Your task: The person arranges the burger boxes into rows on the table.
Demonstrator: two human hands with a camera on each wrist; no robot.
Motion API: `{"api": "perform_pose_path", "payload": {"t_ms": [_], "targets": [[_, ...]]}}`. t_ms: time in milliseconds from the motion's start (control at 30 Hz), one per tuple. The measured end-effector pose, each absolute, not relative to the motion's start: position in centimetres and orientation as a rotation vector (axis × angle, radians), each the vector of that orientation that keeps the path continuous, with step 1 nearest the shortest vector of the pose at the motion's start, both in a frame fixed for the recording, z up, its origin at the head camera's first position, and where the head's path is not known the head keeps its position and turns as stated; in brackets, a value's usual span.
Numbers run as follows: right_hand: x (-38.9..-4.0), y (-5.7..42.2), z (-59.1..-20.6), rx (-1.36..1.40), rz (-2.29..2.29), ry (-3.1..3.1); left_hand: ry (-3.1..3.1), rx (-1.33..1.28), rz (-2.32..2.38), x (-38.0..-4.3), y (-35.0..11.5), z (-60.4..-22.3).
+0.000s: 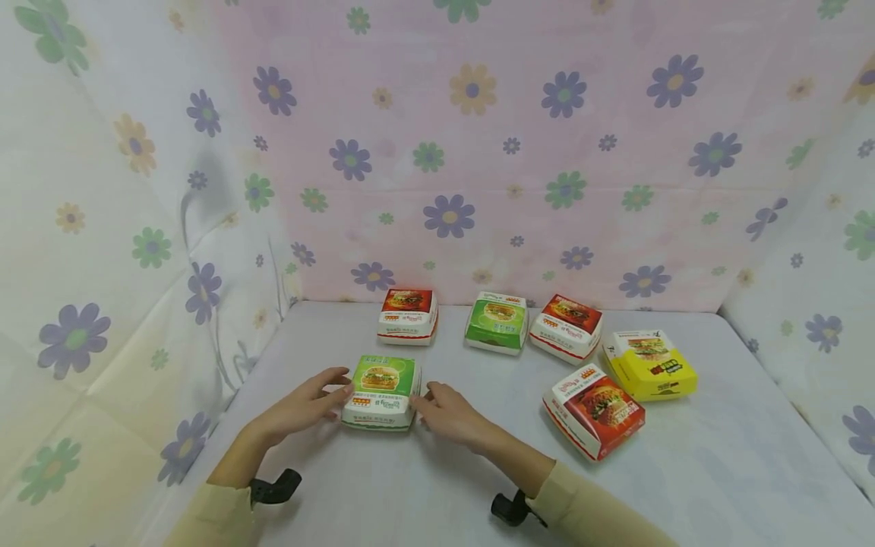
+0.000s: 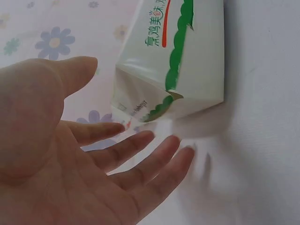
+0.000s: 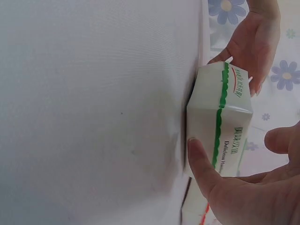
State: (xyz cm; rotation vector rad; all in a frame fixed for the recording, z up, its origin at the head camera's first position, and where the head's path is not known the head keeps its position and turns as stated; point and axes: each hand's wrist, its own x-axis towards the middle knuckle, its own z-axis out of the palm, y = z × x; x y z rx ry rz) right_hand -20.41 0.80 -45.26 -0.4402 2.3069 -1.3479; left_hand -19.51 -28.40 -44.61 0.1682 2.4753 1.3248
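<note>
Here, hands (image 1: 309, 405) (image 1: 449, 415) astride green box (image 1: 381, 389)

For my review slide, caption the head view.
Left hand and right hand flank a green-and-white burger box, five more boxes nearby.

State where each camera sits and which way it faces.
Head: worn on head, facing forward and down at the nearer green box; left hand, right hand, sleeves show.
Left wrist: worn there, facing the box; left hand shows.
Right wrist: worn there, facing table and box; both hands show.
Head and right wrist share both hands.
</note>
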Motion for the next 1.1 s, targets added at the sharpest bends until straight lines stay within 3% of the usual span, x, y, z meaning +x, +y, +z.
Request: {"api": "perform_pose_path", "payload": {"t_ms": [500, 1100], "targets": [[-18.8, 5.1, -42.9, -0.636, -1.217, 2.379, 2.862, 0.456, 1.104, -18.6, -27.1, -42.2], [-18.7, 12.0, -41.1, -0.765, -1.087, 2.503, 2.935, 0.710, 0.945, -18.6, -18.5, -40.2]]}}
